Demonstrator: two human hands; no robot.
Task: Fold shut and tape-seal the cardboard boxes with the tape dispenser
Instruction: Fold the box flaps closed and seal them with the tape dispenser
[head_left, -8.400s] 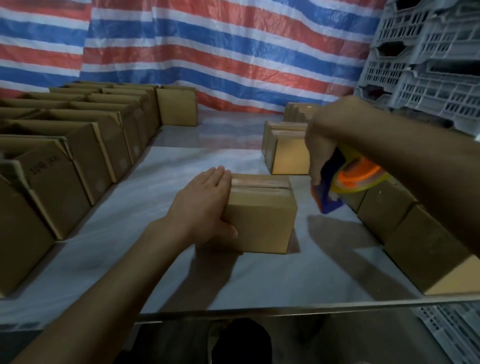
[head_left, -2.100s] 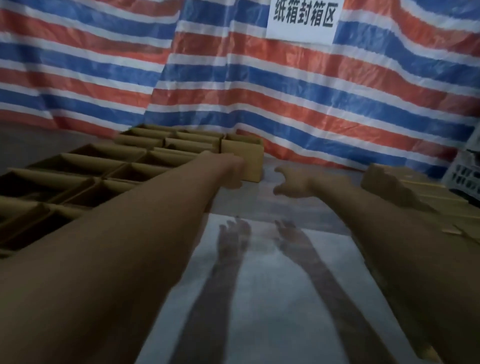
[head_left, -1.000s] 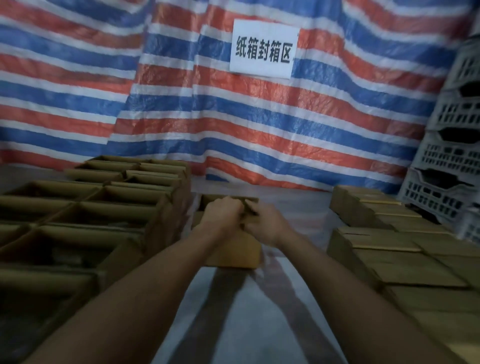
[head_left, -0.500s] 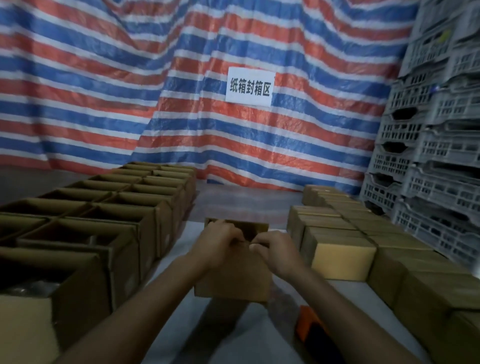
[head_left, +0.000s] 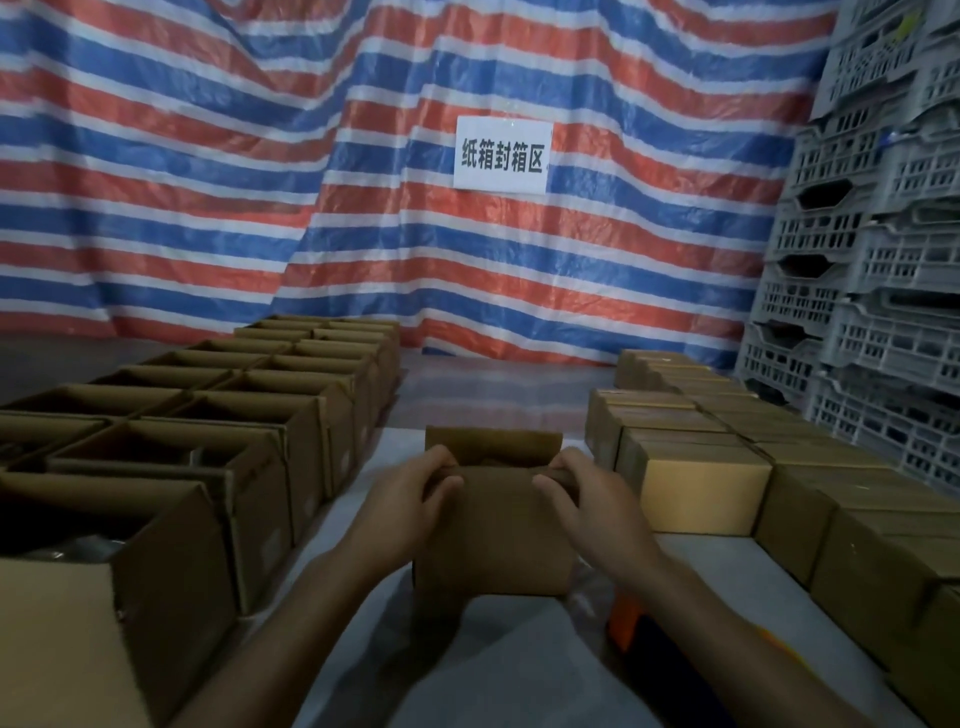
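Observation:
A small open cardboard box (head_left: 493, 535) stands on the white table sheet in front of me, its far flap upright. My left hand (head_left: 410, 499) grips the box's top left edge, fingers curled over the rim. At the top right edge my right hand (head_left: 576, 499) grips the same way. The orange tape dispenser (head_left: 626, 621) lies on the sheet just right of the box, mostly hidden under my right forearm.
Rows of open boxes (head_left: 218, 441) fill the left side. Closed boxes (head_left: 701, 483) line the right. Grey plastic crates (head_left: 883, 260) are stacked at the far right. A striped tarp with a white sign (head_left: 501, 156) hangs behind.
I have drawn the open box nearer to me along the sheet. My hands have spread from the middle of its top to the left and right edges.

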